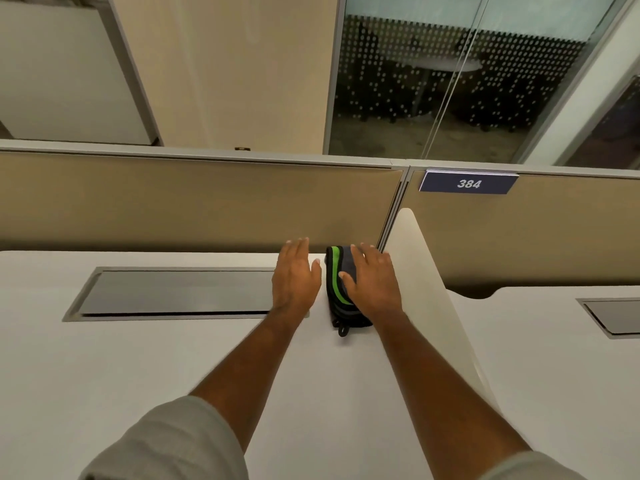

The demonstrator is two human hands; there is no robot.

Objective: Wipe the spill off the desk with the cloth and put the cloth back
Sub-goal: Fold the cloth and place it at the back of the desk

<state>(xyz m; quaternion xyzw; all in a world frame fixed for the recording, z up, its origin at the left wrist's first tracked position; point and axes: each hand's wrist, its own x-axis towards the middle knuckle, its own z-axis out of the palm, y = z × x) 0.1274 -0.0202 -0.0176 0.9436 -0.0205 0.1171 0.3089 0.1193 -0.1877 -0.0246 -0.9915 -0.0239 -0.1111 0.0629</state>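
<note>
The white worktop (pixel 138 358) shows no spill I can see; right hand (pixel 372 284) lies flat on the folded cloth (pixel 337 282), grip apart, left hand (pixel 294 277) likewise spread, so either start or finish.

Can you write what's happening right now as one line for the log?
left hand: open, flat by cloth | right hand: open, resting on folded cloth | desk: no spill visible

Right hand (pixel 372 278) lies flat on the folded cloth (pixel 337 285); left hand (pixel 296 277) rests open on the desk (pixel 104 368).
</note>
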